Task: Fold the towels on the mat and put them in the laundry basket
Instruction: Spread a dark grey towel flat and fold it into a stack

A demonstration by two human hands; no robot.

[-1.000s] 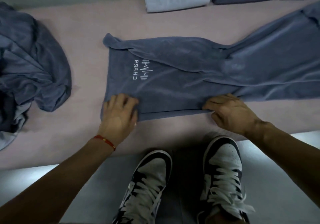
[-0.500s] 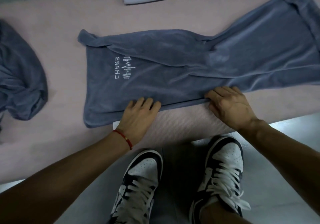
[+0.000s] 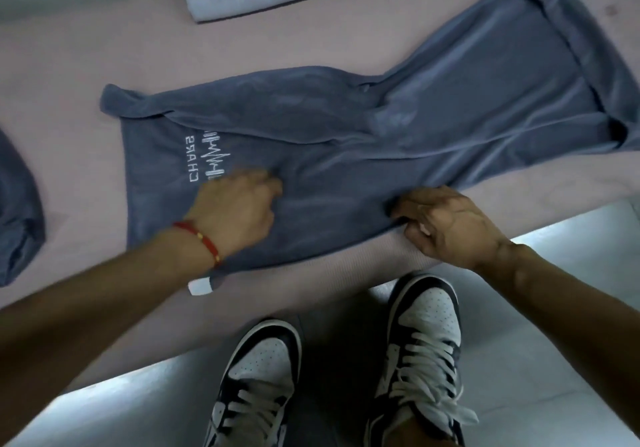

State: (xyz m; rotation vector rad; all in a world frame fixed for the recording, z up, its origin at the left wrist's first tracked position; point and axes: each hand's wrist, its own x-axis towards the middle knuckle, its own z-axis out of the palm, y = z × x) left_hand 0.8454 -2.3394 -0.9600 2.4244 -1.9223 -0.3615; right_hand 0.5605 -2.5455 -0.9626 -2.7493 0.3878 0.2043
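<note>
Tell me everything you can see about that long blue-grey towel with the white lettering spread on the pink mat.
The long blue-grey towel looks like soft, plush cloth with a slight sheen. It lies lengthwise across the pink mat, creased and partly folded along its far edge, with its right end hemmed and turned over. White stitched lettering and a zigzag logo sit near its left end, and a small white tag sticks out at the near edge. The left hand rests on it; the right hand pinches its near edge.

The person's arms are bare. A red cord bracelet (image 3: 201, 240) with small gold beads circles the left wrist. Black-and-white sneakers (image 3: 420, 349) have white laces and perforated toes.
</note>
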